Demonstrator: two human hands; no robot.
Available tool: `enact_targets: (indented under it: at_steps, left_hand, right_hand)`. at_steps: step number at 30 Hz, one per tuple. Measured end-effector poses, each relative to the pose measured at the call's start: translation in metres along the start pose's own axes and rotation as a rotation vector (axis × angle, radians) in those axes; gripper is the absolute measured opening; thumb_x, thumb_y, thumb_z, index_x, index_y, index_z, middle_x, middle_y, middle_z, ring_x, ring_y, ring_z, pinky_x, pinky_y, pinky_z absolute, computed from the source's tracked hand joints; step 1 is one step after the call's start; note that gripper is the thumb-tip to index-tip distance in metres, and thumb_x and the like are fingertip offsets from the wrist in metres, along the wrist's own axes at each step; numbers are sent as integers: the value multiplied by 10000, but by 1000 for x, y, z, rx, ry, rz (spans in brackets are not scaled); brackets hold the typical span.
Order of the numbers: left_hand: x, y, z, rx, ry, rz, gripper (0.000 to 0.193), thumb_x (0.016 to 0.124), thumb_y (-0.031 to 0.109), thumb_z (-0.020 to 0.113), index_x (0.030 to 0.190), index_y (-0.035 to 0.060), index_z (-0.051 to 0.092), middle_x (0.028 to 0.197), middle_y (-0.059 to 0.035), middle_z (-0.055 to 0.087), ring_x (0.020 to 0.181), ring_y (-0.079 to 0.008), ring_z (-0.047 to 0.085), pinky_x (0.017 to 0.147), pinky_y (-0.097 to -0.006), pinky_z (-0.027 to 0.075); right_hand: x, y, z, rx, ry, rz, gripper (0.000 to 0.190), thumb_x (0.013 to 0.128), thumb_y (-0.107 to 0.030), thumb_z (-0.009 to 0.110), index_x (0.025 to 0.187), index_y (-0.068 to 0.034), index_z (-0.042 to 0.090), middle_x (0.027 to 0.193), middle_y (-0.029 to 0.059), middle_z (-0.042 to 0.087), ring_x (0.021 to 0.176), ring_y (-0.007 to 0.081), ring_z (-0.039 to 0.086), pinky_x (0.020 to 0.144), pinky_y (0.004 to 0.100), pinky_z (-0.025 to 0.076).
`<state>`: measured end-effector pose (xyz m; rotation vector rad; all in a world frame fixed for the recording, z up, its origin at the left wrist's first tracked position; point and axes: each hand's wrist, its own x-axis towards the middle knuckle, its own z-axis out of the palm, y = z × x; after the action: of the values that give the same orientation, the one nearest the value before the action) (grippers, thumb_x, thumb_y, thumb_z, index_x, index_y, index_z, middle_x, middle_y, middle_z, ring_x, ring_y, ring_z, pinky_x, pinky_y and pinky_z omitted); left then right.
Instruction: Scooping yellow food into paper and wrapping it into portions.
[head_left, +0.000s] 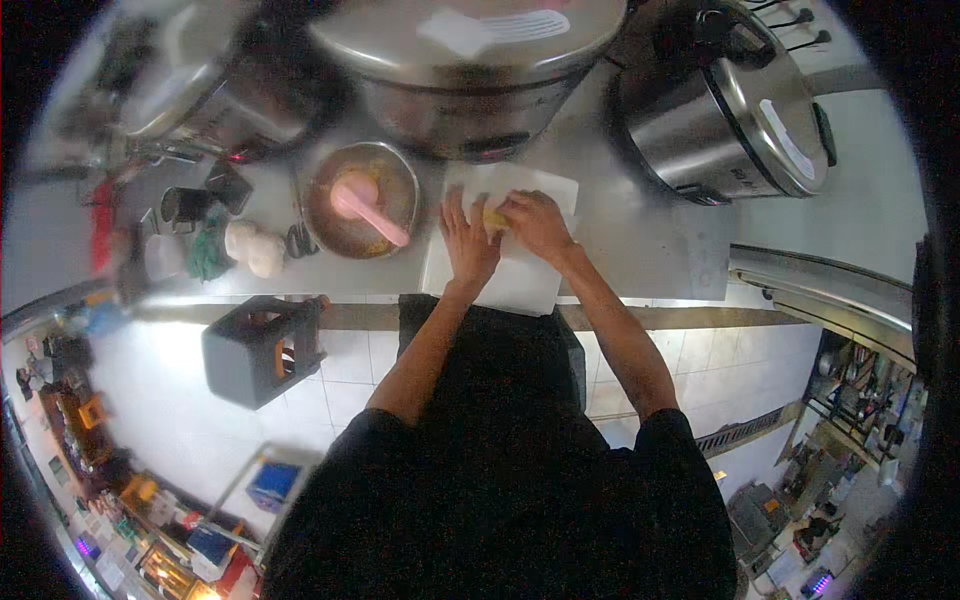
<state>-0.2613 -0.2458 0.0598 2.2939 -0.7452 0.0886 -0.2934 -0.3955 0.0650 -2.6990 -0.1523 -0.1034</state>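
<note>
My left hand (471, 244) rests with its fingers spread over a white cutting board (525, 281), its thumb side near a small yellowish piece (495, 219), perhaps food. The fingers of my right hand (534, 223) are closed on that piece from the right. What the piece is cannot be made out. Left of the board stands a round metal bowl (319, 225) with orange-brown residue inside, and a pink ladle (367, 214) lies in it with its handle over the bowl's lower right side.
A large lidded steel pot (465, 97) stands behind the board, with another steel cooker (690, 135) at right. Left of the bowl are scissors (301, 241), white bundles (255, 247), a green cloth-like item (208, 249) and a dark cup (184, 206). A dark plastic crate (247, 356) is below the counter.
</note>
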Motion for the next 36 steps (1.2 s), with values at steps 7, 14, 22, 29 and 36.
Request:
enact_targets:
  at_steps: [7, 14, 22, 29, 36]
  left_hand:
    - [2, -4, -2, 157, -24, 106, 379, 660, 114, 693, 1014, 123, 558, 1380, -152, 310, 1348, -355, 181, 1069, -613, 28]
    - [-13, -25, 10, 93, -35, 284, 115, 684, 91, 653, 781, 99, 593, 1091, -35, 537, 1173, -277, 424, 1028, -555, 213]
    - [-22, -40, 27, 92, 4, 415, 155, 715, 88, 617, 866, 83, 579, 977, -41, 563, 1012, -262, 500, 858, -476, 368]
    - [-35, -45, 26, 3, -38, 369, 221, 766, 74, 596, 986, 56, 580, 1103, -81, 572, 1018, -289, 526, 856, -442, 413]
    - [-37, -61, 17, -277, -32, 89, 273, 859, 62, 479, 1122, -4, 513, 1200, -199, 523, 956, -396, 556, 802, -448, 478]
  right_hand:
    - [-31, -9, 20, -225, 20, -249, 168, 739, -191, 576, 882, -103, 578, 954, 50, 571, 924, 204, 558, 848, 378, 417]
    - [-58, -7, -14, -420, 60, 152, 191, 735, -110, 566, 925, -87, 565, 919, 94, 581, 967, 244, 563, 920, 410, 345]
    - [-96, -10, -36, 97, 453, 552, 182, 694, -23, 595, 839, -50, 488, 779, 106, 527, 764, 270, 565, 708, 397, 427]
    - [-54, -26, 60, 460, 471, 668, 264, 724, 7, 580, 937, -50, 435, 715, 125, 503, 668, 288, 554, 595, 379, 450]
    - [-62, -16, 32, 78, 343, 724, 308, 710, -53, 652, 971, -36, 489, 880, 137, 520, 829, 306, 540, 710, 416, 431]
